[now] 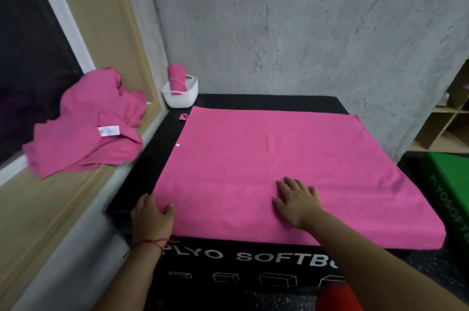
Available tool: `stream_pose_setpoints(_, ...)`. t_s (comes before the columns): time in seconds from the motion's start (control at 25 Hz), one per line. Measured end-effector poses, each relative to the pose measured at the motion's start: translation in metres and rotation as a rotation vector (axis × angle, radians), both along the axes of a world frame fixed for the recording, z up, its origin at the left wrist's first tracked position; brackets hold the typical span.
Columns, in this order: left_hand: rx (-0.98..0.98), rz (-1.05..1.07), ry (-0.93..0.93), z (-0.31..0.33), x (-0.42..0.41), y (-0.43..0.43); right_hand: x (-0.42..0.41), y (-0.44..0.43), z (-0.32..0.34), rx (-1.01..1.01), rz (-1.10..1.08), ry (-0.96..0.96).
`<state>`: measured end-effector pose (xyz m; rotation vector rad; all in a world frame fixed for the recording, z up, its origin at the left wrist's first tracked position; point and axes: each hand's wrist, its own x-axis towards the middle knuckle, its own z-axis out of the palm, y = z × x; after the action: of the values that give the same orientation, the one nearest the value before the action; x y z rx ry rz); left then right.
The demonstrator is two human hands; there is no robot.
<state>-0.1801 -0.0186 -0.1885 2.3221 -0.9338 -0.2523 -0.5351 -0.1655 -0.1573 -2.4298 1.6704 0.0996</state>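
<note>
Black foam box (253, 101) in a concrete corner; pink towel (279, 158) spread flat under both hands; left hand (151, 214) pinches its near-left corner; right hand (298, 200) flat, fingers straight, pressing near the front edge; bare cloth beyond the fingertips; white basket (181, 96) far off, beyond the left hand.

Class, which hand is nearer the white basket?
Left. The left hand grips the near left edge of the towel, in line with the basket; the right hand lies flat on the towel, farther right.
</note>
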Motion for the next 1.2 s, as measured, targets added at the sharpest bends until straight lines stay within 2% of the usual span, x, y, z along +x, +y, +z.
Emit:
stream_pose_setpoints(0.16, -0.225, 0.111, 0.142, 0.001, 0.021, 0.014, 0.075, -0.019, 0.003, 0.03, 0.143, -0.051)
stream_pose_setpoints(0.28, -0.302, 0.118, 0.289, -0.003, 0.035, 0.028, 0.138, -0.047, 0.002, 0.035, 0.24, -0.077)
stream_pose_setpoints(0.44, -0.302, 0.129, 0.389, 0.003, 0.034, 0.039, 0.209, -0.086, 0.0, 0.004, 0.357, -0.111)
stream_pose_setpoints(0.56, -0.255, 0.122, 0.485, 0.005, 0.032, 0.044, 0.241, -0.1, -0.012, -0.049, 0.351, -0.107)
stream_pose_setpoints(0.76, -0.196, -0.016, 0.42, 0.01, 0.042, 0.048, 0.245, -0.101, -0.029, -0.142, 0.325, -0.126)
stream_pose_setpoints(0.88, -0.207, 0.045, 0.335, 0.008, 0.046, 0.047, 0.248, -0.104, -0.032, -0.17, 0.315, -0.13)
stream_pose_setpoints(1.04, -0.141, 0.064, 0.399, 0.0, 0.049, 0.05, 0.248, -0.105, -0.038, -0.202, 0.308, -0.149)
stream_pose_setpoints(1.2, -0.126, -0.055, 0.359, 0.003, 0.05, 0.055, 0.249, -0.105, -0.037, -0.207, 0.309, -0.143)
